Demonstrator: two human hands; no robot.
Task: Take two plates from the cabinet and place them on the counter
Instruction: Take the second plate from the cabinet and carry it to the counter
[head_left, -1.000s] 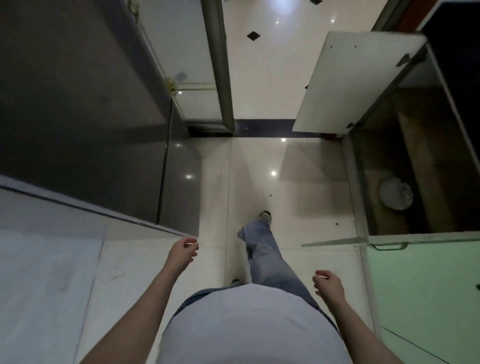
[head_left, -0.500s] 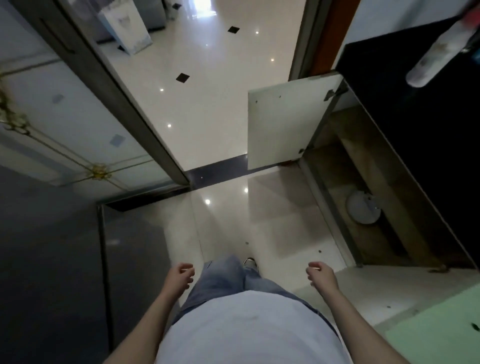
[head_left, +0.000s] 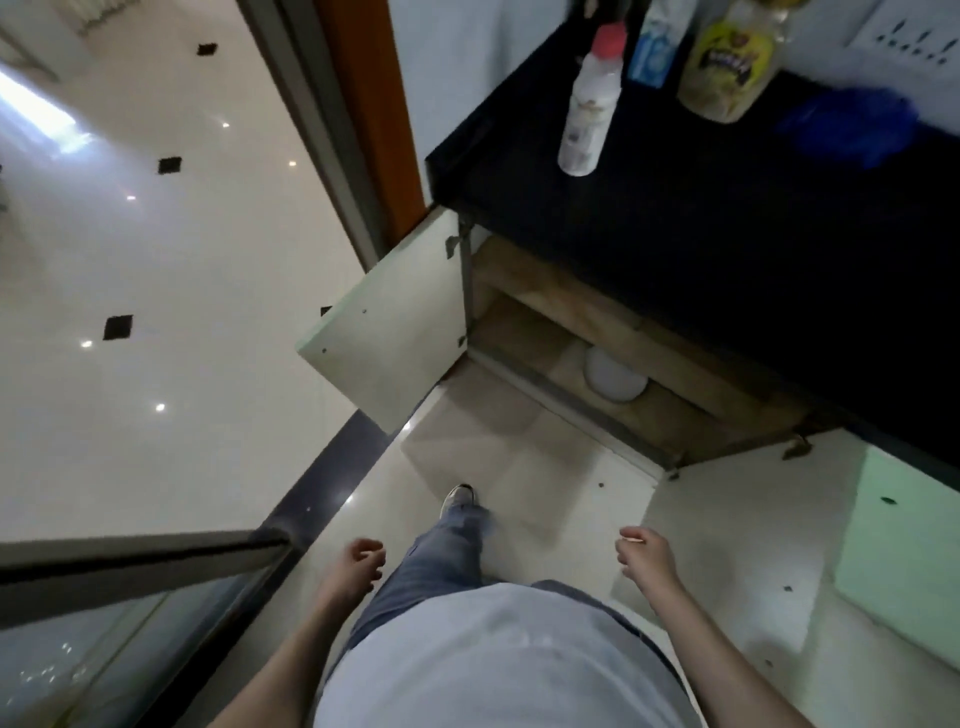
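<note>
A white round plate (head_left: 615, 378) lies on the wooden floor of the low cabinet (head_left: 545, 296), partly hidden under the black counter (head_left: 753, 249); I cannot tell whether it is one plate or a stack. The cabinet's white door (head_left: 395, 332) stands swung open to the left. My left hand (head_left: 358, 564) and my right hand (head_left: 641, 553) hang low at my sides, fingers loosely curled, holding nothing. Both hands are well short of the cabinet, over the tiled floor.
On the counter stand a clear bottle with a red cap (head_left: 589, 104), a yellow-labelled jar (head_left: 727, 62) and a blue cloth (head_left: 852, 124). A second open door, white with a green panel (head_left: 904, 545), is at my right. A glass door frame (head_left: 140, 566) runs at left.
I have walked and turned toward the cabinet. The view swung right and up, bringing the counter top and its bottles into sight. Both hands stayed low and empty.
</note>
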